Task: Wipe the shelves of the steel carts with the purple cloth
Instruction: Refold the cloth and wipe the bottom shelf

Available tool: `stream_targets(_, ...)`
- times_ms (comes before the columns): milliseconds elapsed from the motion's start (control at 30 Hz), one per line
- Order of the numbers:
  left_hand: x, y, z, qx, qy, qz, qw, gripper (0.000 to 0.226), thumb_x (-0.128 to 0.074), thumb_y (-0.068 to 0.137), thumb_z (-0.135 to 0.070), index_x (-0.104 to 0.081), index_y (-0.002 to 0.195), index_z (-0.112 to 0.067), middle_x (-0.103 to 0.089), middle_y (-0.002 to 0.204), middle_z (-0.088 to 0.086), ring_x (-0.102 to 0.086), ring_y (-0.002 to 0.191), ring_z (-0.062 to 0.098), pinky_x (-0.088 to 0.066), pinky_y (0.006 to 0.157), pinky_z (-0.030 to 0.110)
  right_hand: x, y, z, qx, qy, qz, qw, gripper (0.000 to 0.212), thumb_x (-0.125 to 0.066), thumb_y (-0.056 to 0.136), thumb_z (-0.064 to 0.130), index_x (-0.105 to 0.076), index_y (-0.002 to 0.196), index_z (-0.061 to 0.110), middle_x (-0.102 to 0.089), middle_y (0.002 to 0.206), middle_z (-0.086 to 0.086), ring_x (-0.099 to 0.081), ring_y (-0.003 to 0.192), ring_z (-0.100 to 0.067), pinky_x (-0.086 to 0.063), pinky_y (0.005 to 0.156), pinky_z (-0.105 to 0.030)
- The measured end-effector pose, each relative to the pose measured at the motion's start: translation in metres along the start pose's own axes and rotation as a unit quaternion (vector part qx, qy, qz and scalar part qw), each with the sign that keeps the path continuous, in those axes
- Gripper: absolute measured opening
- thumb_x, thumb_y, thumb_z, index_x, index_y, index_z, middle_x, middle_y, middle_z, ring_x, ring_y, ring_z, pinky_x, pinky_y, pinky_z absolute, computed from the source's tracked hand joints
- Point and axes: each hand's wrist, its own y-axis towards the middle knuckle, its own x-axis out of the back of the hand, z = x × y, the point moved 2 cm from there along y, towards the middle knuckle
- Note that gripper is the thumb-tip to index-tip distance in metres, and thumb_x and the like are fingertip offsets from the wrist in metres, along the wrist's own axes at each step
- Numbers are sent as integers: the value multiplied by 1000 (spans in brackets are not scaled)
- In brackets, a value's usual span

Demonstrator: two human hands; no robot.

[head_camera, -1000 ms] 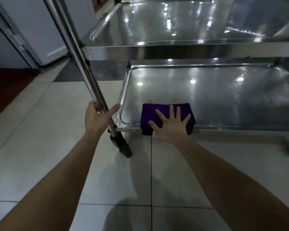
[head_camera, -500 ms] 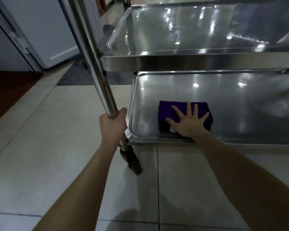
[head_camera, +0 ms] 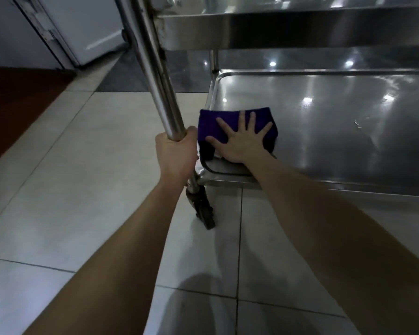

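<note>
A folded purple cloth (head_camera: 218,118) lies on the bottom shelf (head_camera: 324,141) of the steel cart, at the shelf's near left corner. My right hand (head_camera: 240,141) presses flat on the cloth with its fingers spread and straight. My left hand (head_camera: 177,151) grips the cart's upright steel post (head_camera: 155,76) just left of the cloth, fingers curled round the tube. The shelf above (head_camera: 288,30) crosses the top of the view, and hides the back of the bottom shelf.
The cart's caster wheel (head_camera: 203,209) sits on the pale floor tiles (head_camera: 82,177) below my left hand. A white door or cabinet (head_camera: 82,32) stands at the back left, beside a dark red floor strip (head_camera: 15,97).
My left hand closed round the post. My right hand slid the cloth from the front lip into the shelf, then left to the corner. My view moved closer and lower.
</note>
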Motion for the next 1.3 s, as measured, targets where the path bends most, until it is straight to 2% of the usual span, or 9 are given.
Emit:
stream_targets(133,3,0,-4,14,-1,-8,1000,27,-70,85,-21,-57,62,-17,-55,54,5,-57,48,20,-51,48,27,-12,-41,-4,50,-7,18,999,96,-6,82,102,5,167,58,22,179,-13,27,162,-43,21,113,-84)
stream_targets(267,4,-1,-9,28,8,-7,1000,35,-71,81,-25,-62,48,-25,-55,53,3,-58,49,22,-56,56,35,-11,-70,-46,55,12,43,998,93,-11,80,104,2,164,65,24,180,-3,28,163,-35,24,116,-78)
stream_targets(367,6,-1,-10,25,2,-9,1000,32,-72,79,-25,-63,49,-22,-55,52,4,-57,49,23,-54,56,34,-3,-80,-101,22,21,43,999,95,-10,77,106,2,163,67,23,180,0,27,163,-33,22,118,-77)
stream_targets(500,5,-1,-9,19,-6,-5,1000,21,-73,80,-23,-61,63,-17,-53,52,2,-56,48,22,-54,59,36,12,-78,-173,-48,22,34,998,97,-7,76,108,5,163,66,23,180,-1,26,164,-35,19,119,-79)
stream_targets(667,5,0,-8,16,-6,-3,1000,27,-71,82,-21,-60,58,-21,-50,52,2,-52,49,24,-56,66,41,19,-45,-197,-79,13,8,997,103,-2,73,109,4,165,63,18,181,-5,22,165,-37,16,118,-82)
stream_targets(833,5,-1,-1,-4,-4,-4,1000,43,-69,86,-19,-54,46,-25,-48,49,0,-51,48,23,-55,67,42,30,16,-174,-93,22,2,995,103,-7,77,106,2,167,58,18,180,-11,22,163,-43,14,115,-86)
stream_targets(1033,3,0,6,-18,-19,-10,1000,47,-67,87,-14,-50,45,-27,-46,47,-3,-46,45,20,-48,67,42,33,78,-81,-40,13,-2,999,97,-13,85,101,-1,169,54,16,180,-18,21,162,-49,15,112,-89)
stream_targets(1167,3,1,5,-20,-19,-17,999,45,-67,85,-18,-52,44,-27,-48,46,-3,-46,44,21,-49,66,44,21,67,-12,19,4,-8,1000,91,-15,91,95,-6,170,52,12,179,-22,19,162,-52,15,113,-88)
stream_targets(1300,3,2,1,-14,-13,-21,1000,42,-67,85,-17,-54,47,-28,-51,48,0,-50,45,21,-52,64,43,0,25,12,64,-1,-11,998,87,-10,94,92,-3,170,52,16,179,-21,22,162,-50,17,113,-86)
